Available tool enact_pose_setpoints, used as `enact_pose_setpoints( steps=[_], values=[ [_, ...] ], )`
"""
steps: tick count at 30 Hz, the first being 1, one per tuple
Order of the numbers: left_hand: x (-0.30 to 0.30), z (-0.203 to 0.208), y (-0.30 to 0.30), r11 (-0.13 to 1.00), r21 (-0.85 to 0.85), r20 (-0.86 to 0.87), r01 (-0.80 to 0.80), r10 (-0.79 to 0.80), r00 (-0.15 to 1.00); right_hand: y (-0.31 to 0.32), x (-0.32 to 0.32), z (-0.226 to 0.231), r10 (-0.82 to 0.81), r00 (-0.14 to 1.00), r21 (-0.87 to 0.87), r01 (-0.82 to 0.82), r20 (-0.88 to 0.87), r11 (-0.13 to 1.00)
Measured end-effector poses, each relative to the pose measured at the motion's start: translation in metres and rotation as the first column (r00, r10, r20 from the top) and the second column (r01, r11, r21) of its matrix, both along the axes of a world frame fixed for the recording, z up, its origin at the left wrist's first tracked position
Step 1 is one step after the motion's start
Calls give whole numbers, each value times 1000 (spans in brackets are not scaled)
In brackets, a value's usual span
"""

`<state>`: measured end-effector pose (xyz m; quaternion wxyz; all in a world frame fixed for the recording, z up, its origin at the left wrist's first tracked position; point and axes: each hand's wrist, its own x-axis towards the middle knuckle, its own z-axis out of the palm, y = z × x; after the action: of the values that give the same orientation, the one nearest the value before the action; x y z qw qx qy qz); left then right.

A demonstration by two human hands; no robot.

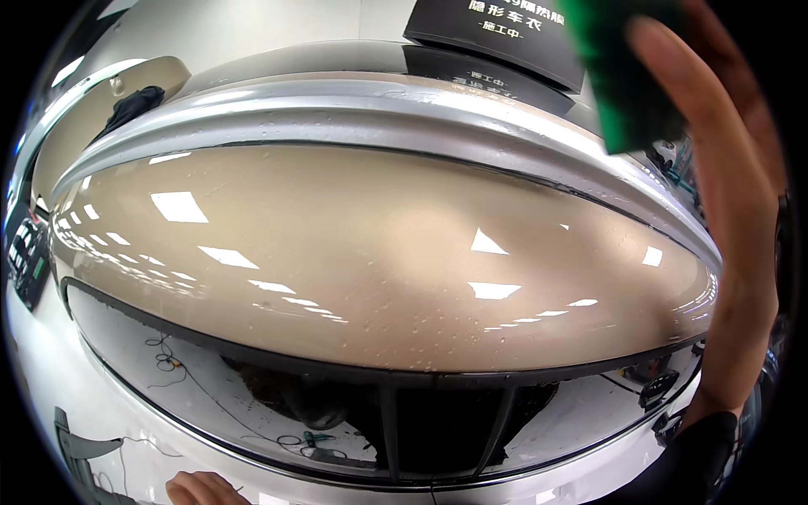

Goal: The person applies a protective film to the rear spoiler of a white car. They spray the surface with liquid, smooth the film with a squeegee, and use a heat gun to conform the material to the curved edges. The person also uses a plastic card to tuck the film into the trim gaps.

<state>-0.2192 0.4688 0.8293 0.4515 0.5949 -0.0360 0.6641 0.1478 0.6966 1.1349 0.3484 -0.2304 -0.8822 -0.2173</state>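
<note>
**Left hand (pixel 202 489) low, right hand (pixel 715 97) high with a green block (pixel 627 105)!**

And we start at the far left, where a dark box-like item (pixel 32 261) sits at the rim; it might be a container, but what's inside is too small to tell. Above it, a black cloth (pixel 139 109) drapes by a raised bronze panel (pixel 50 160), perhaps parked there to stay within reach. Down at the lower edge comes the left hand, fingers curled, mostly cut off: can't tell whether it's gripping anything!

Across the middle sweeps the glossy bronze roof section (pixel 337 244), beaded with droplets, between a dark window (pixel 454 429) below and a silver rail (pixel 337 126) above. Up top, a black sign (pixel 505 34) stands on the roof, likely set there to be read.

And at the upper right, there's the green block! The right hand clasps it, thumb on the near face, fingers behind, probably to keep it flat and steady; it looks lifted off the car.
</note>
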Motion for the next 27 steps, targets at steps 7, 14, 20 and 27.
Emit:
enact_pose_setpoints(
  steps=[7, 14, 20, 27],
  values=[
    [-5, 38, 22, 998, -51, -80, -41, 37, 996, -7, 35, -20, 172, 955, -96, -153, 242, 984],
    [-50, 34, 40, 989, -15, -227, 146, -145, 963, -21, -30, -17, 64, 968, 15, -70, 242, 997],
    [-26, 28, -33, 999, -18, -223, -44, 39, 974, -27, -23, -39, 19, 993, 67, -28, 120, 997],
    [-2, 3, -137, 987, -39, -223, -156, 144, 964, -69, 3, -65, 242, 965, 33, -246, 103, 969]
  ],
)
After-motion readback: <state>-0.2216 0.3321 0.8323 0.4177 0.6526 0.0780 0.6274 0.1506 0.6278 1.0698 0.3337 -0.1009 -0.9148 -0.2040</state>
